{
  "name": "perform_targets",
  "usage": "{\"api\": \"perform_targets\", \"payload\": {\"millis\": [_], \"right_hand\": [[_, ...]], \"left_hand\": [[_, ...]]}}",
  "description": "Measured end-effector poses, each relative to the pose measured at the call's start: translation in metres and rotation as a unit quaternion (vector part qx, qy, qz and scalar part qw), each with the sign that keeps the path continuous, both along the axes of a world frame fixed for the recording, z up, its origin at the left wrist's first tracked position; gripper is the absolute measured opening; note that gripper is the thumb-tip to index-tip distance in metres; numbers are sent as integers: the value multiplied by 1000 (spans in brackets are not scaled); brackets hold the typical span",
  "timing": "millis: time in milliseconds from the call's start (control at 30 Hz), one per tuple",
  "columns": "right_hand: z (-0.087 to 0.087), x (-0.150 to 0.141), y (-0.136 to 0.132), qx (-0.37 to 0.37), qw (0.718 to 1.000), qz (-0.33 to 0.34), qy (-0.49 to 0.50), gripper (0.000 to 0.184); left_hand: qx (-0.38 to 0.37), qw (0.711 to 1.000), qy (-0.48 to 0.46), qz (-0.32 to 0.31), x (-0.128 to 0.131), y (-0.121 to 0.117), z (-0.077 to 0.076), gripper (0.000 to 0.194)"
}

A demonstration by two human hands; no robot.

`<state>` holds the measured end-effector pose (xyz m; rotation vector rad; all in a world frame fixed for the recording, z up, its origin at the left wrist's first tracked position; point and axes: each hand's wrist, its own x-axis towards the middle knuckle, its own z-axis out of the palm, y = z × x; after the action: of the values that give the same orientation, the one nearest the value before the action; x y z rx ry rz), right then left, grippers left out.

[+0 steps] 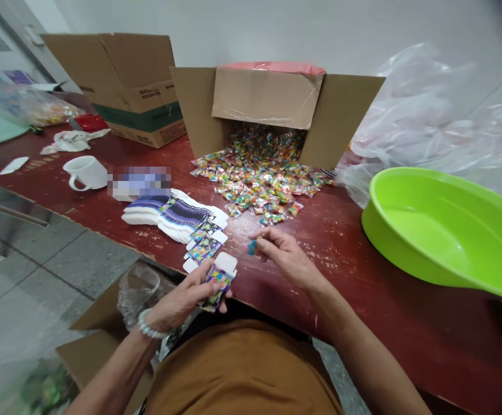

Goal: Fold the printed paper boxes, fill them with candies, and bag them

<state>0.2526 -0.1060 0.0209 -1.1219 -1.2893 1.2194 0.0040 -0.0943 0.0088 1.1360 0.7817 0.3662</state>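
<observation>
My left hand [180, 301] grips a small printed carton [218, 282] with a white flap standing open at its top. My right hand [283, 257] is just right of it, pinching a small teal wrapped sweet [251, 248] between thumb and fingers. Beyond the hands, a row of small flat printed cartons [203, 245] overlaps on the dark red table [341, 305]. Behind these lies a stack of flat purple and white carton blanks [168, 216]. A heap of colourful wrapped sweets [251, 178] spills from an open cardboard box [268, 98].
A bright green plastic basin [441, 230] sits at the table's right, with a clear plastic bag [441, 127] behind it. A white mug [85, 173] and a blurred patch [139, 181] stand left. Another cardboard box [121, 86] stands far left.
</observation>
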Motion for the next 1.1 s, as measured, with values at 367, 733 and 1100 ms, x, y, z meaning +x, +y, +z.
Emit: {"api": "perform_targets", "payload": {"millis": [367,733,1100], "right_hand": [[1,-32,-1,112,985,46,-121,16],[-22,-35,1,-156,971,106,147,39],[-23,-42,-4,-177,947,121,238,44]], "left_hand": [[49,993,-49,94,32,-12,0,46],[-42,977,-95,185,46,-13,-1,52],[-41,966,-129,219,55,-12,1,45]]}}
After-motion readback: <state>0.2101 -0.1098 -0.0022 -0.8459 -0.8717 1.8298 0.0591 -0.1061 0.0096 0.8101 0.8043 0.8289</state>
